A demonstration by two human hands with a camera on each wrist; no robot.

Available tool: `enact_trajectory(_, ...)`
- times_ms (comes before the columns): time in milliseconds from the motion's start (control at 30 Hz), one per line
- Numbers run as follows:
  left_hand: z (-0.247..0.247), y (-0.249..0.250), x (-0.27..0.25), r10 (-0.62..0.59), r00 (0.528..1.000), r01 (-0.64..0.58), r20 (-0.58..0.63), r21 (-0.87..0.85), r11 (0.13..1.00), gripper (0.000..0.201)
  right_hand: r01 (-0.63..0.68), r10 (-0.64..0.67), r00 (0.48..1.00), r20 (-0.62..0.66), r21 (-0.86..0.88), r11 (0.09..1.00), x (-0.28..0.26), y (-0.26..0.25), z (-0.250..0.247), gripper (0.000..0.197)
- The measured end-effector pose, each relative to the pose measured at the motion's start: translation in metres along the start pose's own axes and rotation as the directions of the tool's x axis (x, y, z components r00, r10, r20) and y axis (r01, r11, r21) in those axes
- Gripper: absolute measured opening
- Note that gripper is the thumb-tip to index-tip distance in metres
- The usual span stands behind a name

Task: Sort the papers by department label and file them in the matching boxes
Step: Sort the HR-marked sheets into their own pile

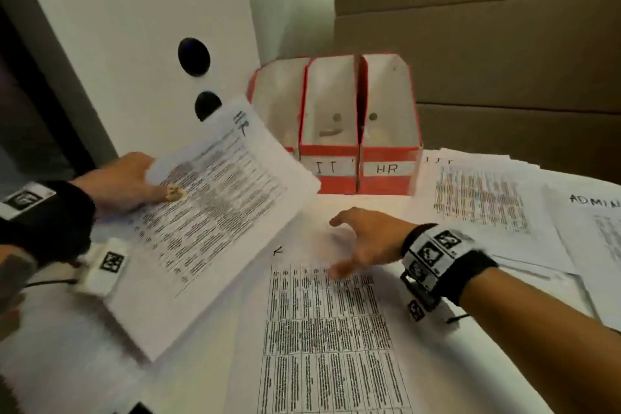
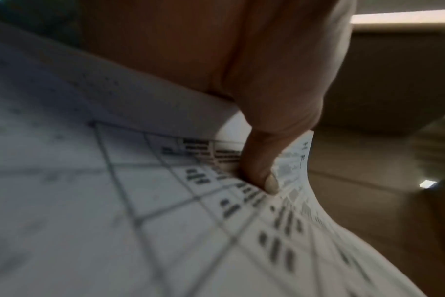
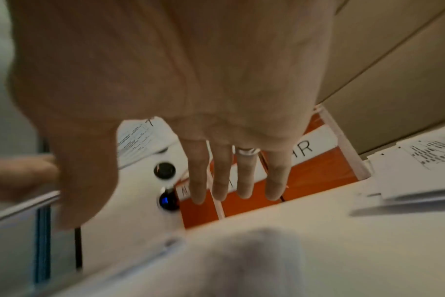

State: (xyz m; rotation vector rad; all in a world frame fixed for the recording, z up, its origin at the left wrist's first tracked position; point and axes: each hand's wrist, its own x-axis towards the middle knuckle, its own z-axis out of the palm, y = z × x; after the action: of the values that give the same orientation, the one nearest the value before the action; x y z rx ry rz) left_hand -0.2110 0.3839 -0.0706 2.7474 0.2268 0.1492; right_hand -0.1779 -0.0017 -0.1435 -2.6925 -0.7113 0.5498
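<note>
At nine o'clock the left hand pinches a sheet marked HR, thumb on top, lifted and tilted off the worktop. At twelve o'clock stand three red boxes; the HR box is rightmost. At centre the right hand hovers with fingers spread, holding nothing, above another printed sheet. At three o'clock lie loose papers.

Dim warm light, motion blur, wide-angle edge distortion
</note>
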Motion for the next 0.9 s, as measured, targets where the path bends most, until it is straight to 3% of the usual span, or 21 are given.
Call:
enact_trajectory(100, 0.017, -0.063, 0.0, -0.108, 0.982, 0.083, 0.155, 0.16, 0.984, 0.076, -0.055, 0.069, 0.996, 0.064, -0.209, 0.976, 0.02, -0.004, 0.01, 0.125)
enact_trajectory(133, 0.023, -0.076, 0.0, -0.127, 0.97, 0.092, 0.206, 0.175, 0.98, 0.069, -0.088, 0.107, 0.992, 0.071, -0.234, 0.968, 0.022, -0.004, 0.009, 0.129)
enact_trajectory(200, 0.037, -0.093, -0.001, -0.164, 0.947, 0.107, 0.277, 0.209, 0.972, 0.036, -0.151, 0.181, 0.979, 0.091, -0.263, 0.953, 0.02, -0.001, 0.002, 0.126)
enact_trajectory(233, 0.043, -0.097, -0.001, -0.154, 0.952, 0.096, 0.265, 0.218, 0.971, 0.024, -0.177, 0.21, 0.972, 0.103, -0.262, 0.949, 0.018, 0.003, -0.002, 0.121)
enact_trajectory(300, 0.053, -0.104, 0.003, -0.147, 0.966, 0.096, 0.214, 0.23, 0.968, 0.022, -0.231, 0.258, 0.96, 0.104, -0.221, 0.948, 0.012, 0.015, -0.009, 0.106)
enact_trajectory(400, 0.058, -0.105, 0.017, -0.253, 0.95, 0.178, 0.183, 0.347, 0.921, 0.052, -0.284, 0.29, 0.957, 0.015, -0.171, 0.944, -0.003, 0.036, -0.014, 0.083)
enact_trajectory(467, 0.058, -0.094, 0.02, -0.334, 0.927, 0.205, 0.173, 0.513, 0.834, 0.074, -0.293, 0.296, 0.955, 0.001, -0.151, 0.944, -0.012, 0.047, -0.014, 0.075)
enact_trajectory(500, 0.057, -0.082, 0.017, -0.345, 0.928, 0.203, 0.14, 0.588, 0.783, 0.076, -0.291, 0.294, 0.956, 0.004, -0.145, 0.946, -0.016, 0.05, -0.013, 0.074)
enact_trajectory(567, 0.055, -0.044, 0.005, -0.298, 0.954, 0.202, 0.014, 0.707, 0.678, 0.068, -0.291, 0.294, 0.956, 0.008, -0.128, 0.948, -0.023, 0.052, -0.011, 0.075)
enact_trajectory(633, 0.061, 0.003, -0.011, -0.196, 0.979, 0.169, -0.053, 0.748, 0.642, 0.068, -0.299, 0.304, 0.952, 0.021, -0.124, 0.946, -0.029, 0.05, -0.009, 0.075)
enact_trajectory(700, 0.073, 0.051, -0.028, -0.034, 0.998, 0.063, -0.054, 0.73, 0.68, 0.073, -0.322, 0.327, 0.945, 0.016, -0.13, 0.938, -0.03, 0.047, -0.004, 0.074)
enact_trajectory(767, 0.091, 0.083, -0.038, 0.105, 0.995, -0.086, 0.002, 0.584, 0.807, 0.074, -0.339, 0.337, 0.941, -0.036, -0.137, 0.931, -0.03, 0.045, 0.0, 0.073)
enact_trajectory(833, 0.111, 0.104, -0.041, 0.111, 0.977, -0.152, 0.179, 0.23, 0.961, 0.077, -0.331, 0.321, 0.942, -0.094, -0.116, 0.936, -0.031, 0.049, 0.002, 0.071)
enact_trajectory(900, 0.127, 0.12, -0.041, 0.121, 0.9, -0.122, 0.418, -0.026, 0.992, 0.075, -0.294, 0.285, 0.948, -0.142, -0.048, 0.955, -0.036, 0.057, 0.0, 0.063)
